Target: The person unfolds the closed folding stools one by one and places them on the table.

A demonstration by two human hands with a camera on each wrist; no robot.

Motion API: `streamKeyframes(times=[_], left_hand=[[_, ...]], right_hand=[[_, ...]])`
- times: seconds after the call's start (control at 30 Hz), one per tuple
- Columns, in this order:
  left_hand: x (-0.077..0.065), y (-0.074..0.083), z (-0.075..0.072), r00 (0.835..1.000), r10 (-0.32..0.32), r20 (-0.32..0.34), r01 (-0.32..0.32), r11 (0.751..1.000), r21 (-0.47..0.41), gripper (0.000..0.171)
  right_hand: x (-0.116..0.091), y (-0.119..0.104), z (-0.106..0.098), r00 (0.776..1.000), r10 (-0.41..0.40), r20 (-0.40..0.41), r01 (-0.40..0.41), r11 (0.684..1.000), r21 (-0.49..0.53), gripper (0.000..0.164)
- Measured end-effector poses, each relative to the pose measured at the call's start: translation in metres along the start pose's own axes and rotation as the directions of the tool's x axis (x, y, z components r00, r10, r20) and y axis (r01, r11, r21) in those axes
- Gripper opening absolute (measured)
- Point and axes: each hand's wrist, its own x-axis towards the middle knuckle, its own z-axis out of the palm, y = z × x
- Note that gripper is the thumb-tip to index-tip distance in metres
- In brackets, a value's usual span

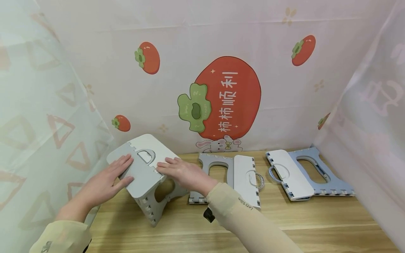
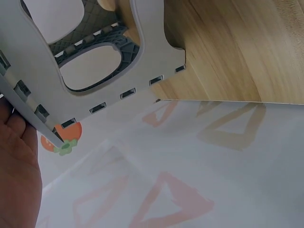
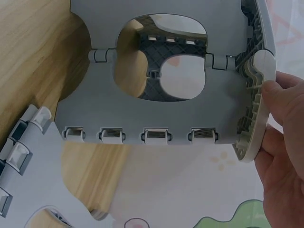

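Note:
A grey-and-white folding step stool (image 1: 148,179) stands unfolded on its legs at the left of the table, its carry handle (image 1: 146,156) lying in the middle of the top. My left hand (image 1: 109,181) rests on the grey half of the top, fingers extended and thumb apart. On the white half, by the right edge, lies my right hand (image 1: 186,174) with its fingers stretched across. From below, the left wrist view shows the stool's slotted leg panel (image 2: 111,92). In the right wrist view, the hinged side panel (image 3: 166,114) spans beneath the top, and right-hand fingers (image 3: 280,95) touch the top's edge.
Two more folding stools lie flat on the wooden table (image 1: 202,232): a grey-and-white one (image 1: 244,179) in the middle and a blue-and-white one (image 1: 292,172) at the right. A printed cloth (image 1: 167,91) hangs behind, with cloth walls on both sides.

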Motion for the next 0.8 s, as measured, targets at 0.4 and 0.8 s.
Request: streamKeyframes(times=[0.4,0.8], left_hand=[[-0.007,0.003,-0.001,0.999,0.026,-0.02,-0.026,1.0,0.017,0.071],[-0.014,0.001,0.002,0.997,0.065,-0.038,-0.064,0.998,0.023,0.075]], right_hand=[[0.001,0.007,-0.003,0.999,0.014,0.032,-0.014,1.0,0.008,0.052],[0.004,0.011,-0.006,0.992,0.072,0.101,-0.077,0.996,0.05,0.045]])
